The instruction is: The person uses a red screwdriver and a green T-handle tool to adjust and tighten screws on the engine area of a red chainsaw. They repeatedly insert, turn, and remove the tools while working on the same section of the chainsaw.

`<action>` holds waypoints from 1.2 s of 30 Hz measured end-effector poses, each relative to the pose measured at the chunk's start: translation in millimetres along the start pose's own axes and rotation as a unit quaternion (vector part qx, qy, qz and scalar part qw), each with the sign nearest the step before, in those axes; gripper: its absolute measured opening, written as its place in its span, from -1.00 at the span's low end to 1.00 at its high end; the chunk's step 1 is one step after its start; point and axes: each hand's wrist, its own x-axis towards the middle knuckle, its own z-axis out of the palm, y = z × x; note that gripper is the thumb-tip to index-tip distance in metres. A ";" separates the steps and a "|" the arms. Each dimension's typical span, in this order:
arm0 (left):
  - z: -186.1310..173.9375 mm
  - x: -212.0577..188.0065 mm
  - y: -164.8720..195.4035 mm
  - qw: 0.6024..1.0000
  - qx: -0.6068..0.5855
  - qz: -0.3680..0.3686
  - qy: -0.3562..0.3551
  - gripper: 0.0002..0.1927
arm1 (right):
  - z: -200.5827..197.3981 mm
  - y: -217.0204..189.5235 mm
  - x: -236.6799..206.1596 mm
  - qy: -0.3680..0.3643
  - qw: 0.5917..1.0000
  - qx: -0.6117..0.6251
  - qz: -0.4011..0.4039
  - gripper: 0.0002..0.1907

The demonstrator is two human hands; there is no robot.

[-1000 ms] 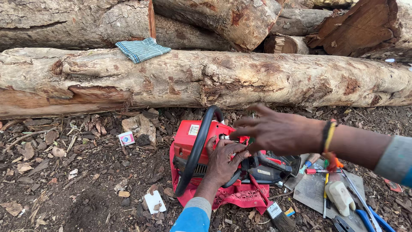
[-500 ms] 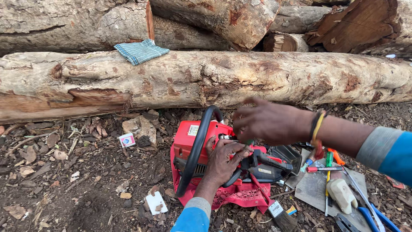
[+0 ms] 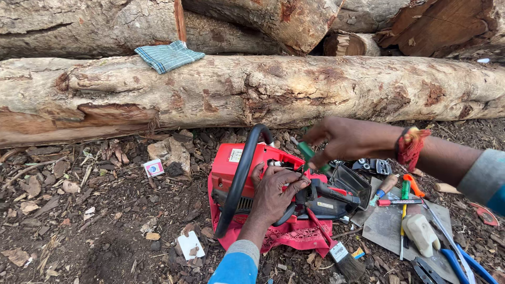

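Head camera is looking down at a red chainsaw [image 3: 247,168], and I am taking that as my landmark. Nearest to me, my left hand [image 3: 276,192] is resting on the saw's body just behind its black loop handle [image 3: 239,181], fingers curled and pressing down on the engine part, probably to steady the saw. A red cloth [image 3: 294,234] is lying under the saw, likely keeping parts out of the dirt. Beside the saw's near right corner a paintbrush [image 3: 336,250] is lying on the wood chips, and further right a flat metal sheet [image 3: 389,223] is holding loose tools, kept together within reach. Just above the saw's right side my right hand [image 3: 347,139] is pinching a green-handled screwdriver [image 3: 310,153], its tip angling down toward the saw. Left of the saw a rock [image 3: 171,152] is sitting on the ground. Beyond the saw a big log [image 3: 236,87] is lying across, with a checked cloth [image 3: 168,55] on top.
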 end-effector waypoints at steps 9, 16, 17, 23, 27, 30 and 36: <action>-0.3 -1.3 -3.1 1.000 0.014 0.020 -0.002 -0.62 | 30.5 0.3 -20.6 0.148 0.822 -0.395 -0.382 -0.64; -3.2 -1.7 4.5 1.000 0.008 -0.009 0.004 -0.66 | 14.1 2.8 -14.8 0.043 0.985 0.023 0.165 -0.32; -3.4 -1.6 4.5 1.000 0.007 -0.007 0.001 -0.66 | 12.3 1.2 -10.8 -0.008 0.981 0.029 0.189 -0.32; -4.0 -3.0 -0.8 1.000 0.000 0.008 0.006 -0.67 | 6.6 -13.8 -4.6 0.090 0.805 -0.470 -0.349 -0.47; -2.3 -2.5 -2.7 0.999 0.009 0.029 0.012 -0.65 | 14.3 -25.2 -15.9 0.111 0.839 -0.441 -0.299 -0.53; -0.9 -2.6 -0.9 1.000 0.006 0.000 0.019 -0.63 | 12.6 -25.2 -22.4 0.166 0.942 -0.282 -0.072 -0.45; -2.3 -0.3 2.1 1.000 0.003 -0.013 -0.010 -0.63 | -0.1 -15.4 -8.8 -0.022 0.988 0.008 0.152 -0.45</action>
